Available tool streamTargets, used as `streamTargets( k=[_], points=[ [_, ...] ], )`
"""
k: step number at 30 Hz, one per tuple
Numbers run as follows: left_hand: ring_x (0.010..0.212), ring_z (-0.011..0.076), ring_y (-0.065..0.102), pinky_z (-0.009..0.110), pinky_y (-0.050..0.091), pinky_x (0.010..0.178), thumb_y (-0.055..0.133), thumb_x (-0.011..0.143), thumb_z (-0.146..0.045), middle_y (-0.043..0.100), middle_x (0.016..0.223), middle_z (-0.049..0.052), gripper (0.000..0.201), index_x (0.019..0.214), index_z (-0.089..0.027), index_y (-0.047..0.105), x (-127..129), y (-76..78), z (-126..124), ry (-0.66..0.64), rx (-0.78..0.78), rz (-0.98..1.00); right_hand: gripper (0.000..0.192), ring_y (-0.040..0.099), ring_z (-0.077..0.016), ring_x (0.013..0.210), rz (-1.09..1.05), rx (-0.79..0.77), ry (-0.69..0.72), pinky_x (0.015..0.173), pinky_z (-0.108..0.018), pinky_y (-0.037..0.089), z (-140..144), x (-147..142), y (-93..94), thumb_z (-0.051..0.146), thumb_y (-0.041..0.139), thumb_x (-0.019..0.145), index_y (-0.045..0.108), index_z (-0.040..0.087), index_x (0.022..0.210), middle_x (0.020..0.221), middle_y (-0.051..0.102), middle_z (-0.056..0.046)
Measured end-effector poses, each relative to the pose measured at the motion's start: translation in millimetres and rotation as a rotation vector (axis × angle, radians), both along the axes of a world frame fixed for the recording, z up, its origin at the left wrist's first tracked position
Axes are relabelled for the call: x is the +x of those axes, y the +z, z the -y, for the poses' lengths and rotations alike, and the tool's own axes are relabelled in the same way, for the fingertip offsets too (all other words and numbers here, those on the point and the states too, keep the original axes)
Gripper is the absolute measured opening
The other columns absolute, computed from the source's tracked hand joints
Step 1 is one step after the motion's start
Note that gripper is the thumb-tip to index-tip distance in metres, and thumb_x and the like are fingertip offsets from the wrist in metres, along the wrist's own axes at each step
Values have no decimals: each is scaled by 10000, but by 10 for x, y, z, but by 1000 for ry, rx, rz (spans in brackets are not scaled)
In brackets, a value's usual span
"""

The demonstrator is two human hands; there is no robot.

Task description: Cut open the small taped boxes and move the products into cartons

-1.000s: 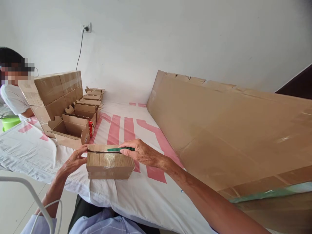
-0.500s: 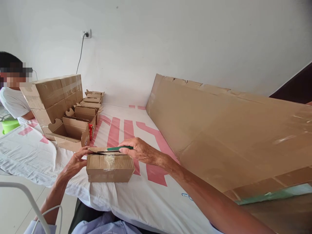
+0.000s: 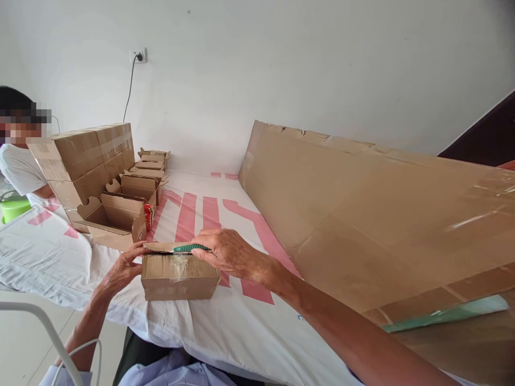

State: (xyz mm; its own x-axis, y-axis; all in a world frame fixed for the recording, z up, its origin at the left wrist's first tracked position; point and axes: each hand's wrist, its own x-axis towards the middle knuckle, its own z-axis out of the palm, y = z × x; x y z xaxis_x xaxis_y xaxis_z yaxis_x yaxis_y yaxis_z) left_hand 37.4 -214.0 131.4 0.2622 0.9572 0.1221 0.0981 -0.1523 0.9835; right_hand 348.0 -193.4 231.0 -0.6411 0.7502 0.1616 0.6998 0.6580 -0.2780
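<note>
Since the earlier frames, the right hand (image 3: 225,251) has drawn the green-handled knife (image 3: 192,248) leftward along the top seam of the small cardboard box (image 3: 179,276); its handle tip, once near the box's right corner, now lies closer to the middle. Everything else sits as before.

Going by size: a big flattened cardboard sheet (image 3: 362,209) fills the right half of the frame, leaning over the worktop (image 3: 225,327) with its white and pink cover. At upper left stands a sealed carton (image 3: 86,155) with opened small boxes (image 3: 120,214) beside it, and a second person behind.

At lower centre the small box lies on the cover. Its lid looks slightly lifted, so the slit seems partly made, though tape (image 3: 179,264) is still stuck on the front. The left hand (image 3: 123,268) has its fingers curled against the box's left end, steadying it; the right hand's fingers are closed around the knife.
</note>
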Motion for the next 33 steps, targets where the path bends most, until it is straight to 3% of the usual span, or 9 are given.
streamTargets(
  k=[8,14,21,28,33],
  points=[
    [1517,408,459,294,622,853,849,830,-350,572,1580,132,355,1175,-275,877,-11,12,-11,-1,38,-64,188,725,-217,798,280,229,-112,554,-335,299,319,-163,-228,259,594,1099,755,165,1071,1019,774,-117],
    [1518,388,462,286,614,871,783,871,-308,571,1579,109,384,1248,-290,854,-14,33,-6,-19,39,-121,202,705,-188,769,312,174,-161,563,-312,303,301,75,-207,255,584,1114,742,180,1012,974,761,-75],
    [1491,376,485,296,616,892,746,883,-275,572,1567,112,398,1268,-286,844,-16,83,-12,-27,39,-184,182,747,-221,875,354,162,-119,574,-322,322,296,-107,-177,262,609,1110,756,164,1155,1099,782,-105],
    [1501,366,476,298,606,911,733,879,-249,584,1559,109,428,1294,-281,833,-8,99,-26,-33,41,-206,188,732,-203,820,356,142,-168,565,-324,285,327,98,-221,243,596,1115,758,178,1045,1047,777,-85],
    [1505,376,477,314,605,926,746,846,-236,559,1595,111,441,1275,-269,841,-10,113,-21,-24,16,-198,165,721,-202,794,365,198,-125,545,-338,252,339,113,-288,261,615,1105,748,171,1071,1099,770,-105]
  ],
)
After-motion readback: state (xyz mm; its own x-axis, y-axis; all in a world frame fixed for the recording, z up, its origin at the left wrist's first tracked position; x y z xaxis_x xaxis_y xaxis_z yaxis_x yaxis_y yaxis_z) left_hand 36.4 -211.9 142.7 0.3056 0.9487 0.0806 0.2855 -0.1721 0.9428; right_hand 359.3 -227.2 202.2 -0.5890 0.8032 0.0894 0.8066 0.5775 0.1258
